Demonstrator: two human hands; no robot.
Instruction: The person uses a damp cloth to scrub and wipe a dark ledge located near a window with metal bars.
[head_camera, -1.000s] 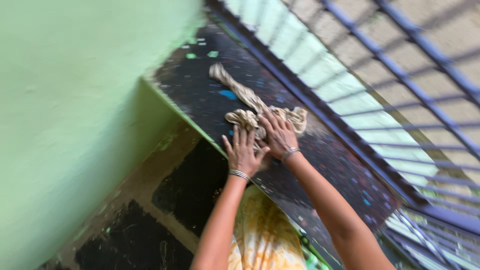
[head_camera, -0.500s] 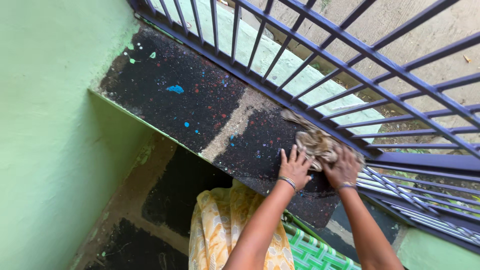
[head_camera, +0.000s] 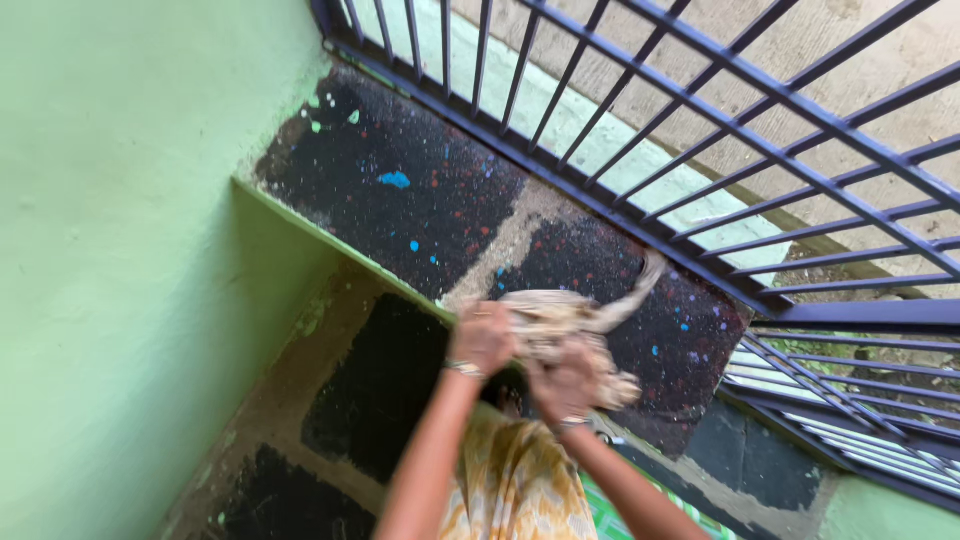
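Both my hands grip a bunched, dirty beige rag (head_camera: 560, 320) just above the near edge of a dark, paint-speckled ledge (head_camera: 400, 200). My left hand (head_camera: 482, 338) holds the rag's left side, a bangle on its wrist. The rag's lower right part is in my right hand (head_camera: 565, 385). A twisted tail of the rag (head_camera: 635, 290) trails toward the railing and lies on the ledge.
A purple metal railing (head_camera: 640, 120) runs along the far side of the ledge. A green wall (head_camera: 110, 250) stands at the left. Below the ledge is a black and grey patched face (head_camera: 370, 390). My yellow patterned garment (head_camera: 515, 485) and a green crate (head_camera: 610, 515) are at the bottom.
My hands have gathered the rag from flat on the ledge by the railing and pulled it back to the ledge's near edge. The view has shifted.
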